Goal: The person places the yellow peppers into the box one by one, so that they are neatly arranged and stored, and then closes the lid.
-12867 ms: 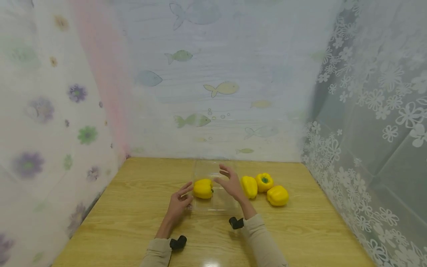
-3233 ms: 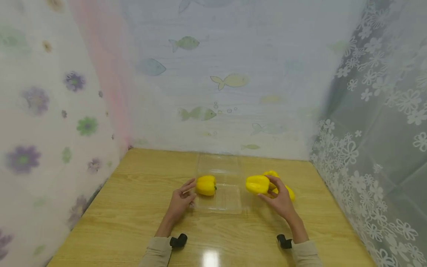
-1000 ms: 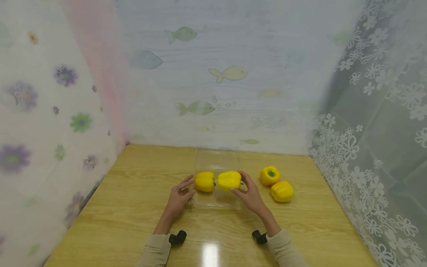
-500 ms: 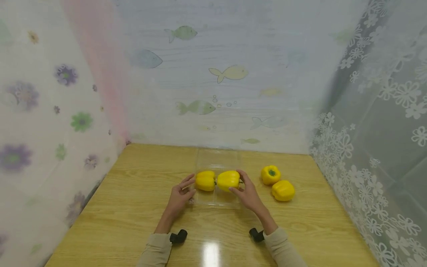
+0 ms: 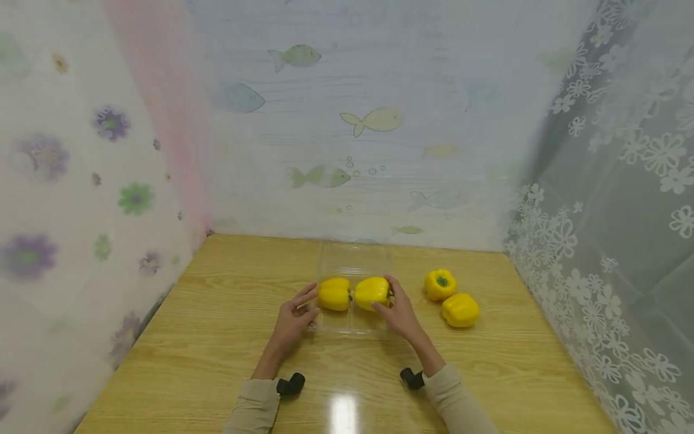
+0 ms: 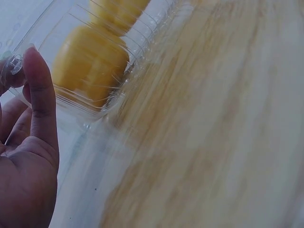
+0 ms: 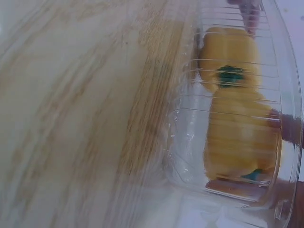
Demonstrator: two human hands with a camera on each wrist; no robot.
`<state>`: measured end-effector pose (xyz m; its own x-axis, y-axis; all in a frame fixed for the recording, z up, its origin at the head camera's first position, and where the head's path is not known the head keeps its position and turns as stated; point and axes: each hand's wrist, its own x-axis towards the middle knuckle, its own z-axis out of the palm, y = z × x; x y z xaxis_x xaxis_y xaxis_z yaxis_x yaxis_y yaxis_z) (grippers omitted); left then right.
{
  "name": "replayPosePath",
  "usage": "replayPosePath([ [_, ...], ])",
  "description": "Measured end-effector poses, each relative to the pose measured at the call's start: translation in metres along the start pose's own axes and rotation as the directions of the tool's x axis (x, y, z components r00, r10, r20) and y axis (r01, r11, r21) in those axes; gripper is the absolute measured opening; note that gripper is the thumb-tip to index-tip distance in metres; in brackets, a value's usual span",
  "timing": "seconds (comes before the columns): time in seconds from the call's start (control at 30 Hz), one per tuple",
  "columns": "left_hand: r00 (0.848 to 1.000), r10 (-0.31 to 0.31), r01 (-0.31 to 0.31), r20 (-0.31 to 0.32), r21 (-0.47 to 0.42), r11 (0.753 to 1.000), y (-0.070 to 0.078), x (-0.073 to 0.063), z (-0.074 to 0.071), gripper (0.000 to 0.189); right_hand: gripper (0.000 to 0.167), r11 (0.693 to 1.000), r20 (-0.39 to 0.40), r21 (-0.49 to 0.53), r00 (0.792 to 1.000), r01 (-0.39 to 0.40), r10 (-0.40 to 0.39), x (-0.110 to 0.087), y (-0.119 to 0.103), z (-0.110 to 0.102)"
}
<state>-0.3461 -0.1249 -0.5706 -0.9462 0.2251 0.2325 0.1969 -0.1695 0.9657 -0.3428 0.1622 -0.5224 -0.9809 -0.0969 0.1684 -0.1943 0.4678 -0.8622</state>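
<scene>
the clear container (image 5: 349,329) is taken as the reference for all positions. its lid section (image 5: 355,258) is laid open at the far side. the rim at the left end of the container is pinched between the thumb and fingers of the left hand (image 5: 293,322). the right hand (image 5: 401,312) is positioned at the right end; the right pepper (image 5: 370,293) is gripped there by thumb and fingers, near its green stem, over the container's right half. the left pepper (image 5: 334,294) is seated in the left half, its stem directed toward the right pepper. both forearms are extended from the near side, with beige sleeves (image 5: 461,401) and a black device (image 5: 291,384) fitted at each wrist. to the right of the container, well apart from it, an upright pepper (image 5: 440,285) and a nearer pepper (image 5: 460,310) are placed close together. the container is supported by a wood-grain table (image 5: 217,337); a bright reflection (image 5: 343,415) is seen in front of it. behind it, a fish-print backdrop (image 5: 374,120) is hung. the sides are enclosed by a floral sheet (image 5: 70,211) at left and a white-flowered curtain (image 5: 612,241) at right.
</scene>
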Motion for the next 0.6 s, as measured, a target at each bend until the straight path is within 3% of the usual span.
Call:
replayPosePath([
  [0.27,1.0,-0.006,0.006,0.0,-0.006,1.0,-0.0007,0.0004,-0.0005,0.046,0.07,0.994,-0.021,-0.11,1.0,0.019,-0.021,0.001,-0.0021,0.0046],
  [0.6,1.0,-0.007,0.007,0.002,-0.003,1.0,-0.0021,0.0004,-0.002,0.047,0.064,0.989,-0.051,-0.143,0.998,0.036,-0.044,0.0032,-0.0035,0.0106],
])
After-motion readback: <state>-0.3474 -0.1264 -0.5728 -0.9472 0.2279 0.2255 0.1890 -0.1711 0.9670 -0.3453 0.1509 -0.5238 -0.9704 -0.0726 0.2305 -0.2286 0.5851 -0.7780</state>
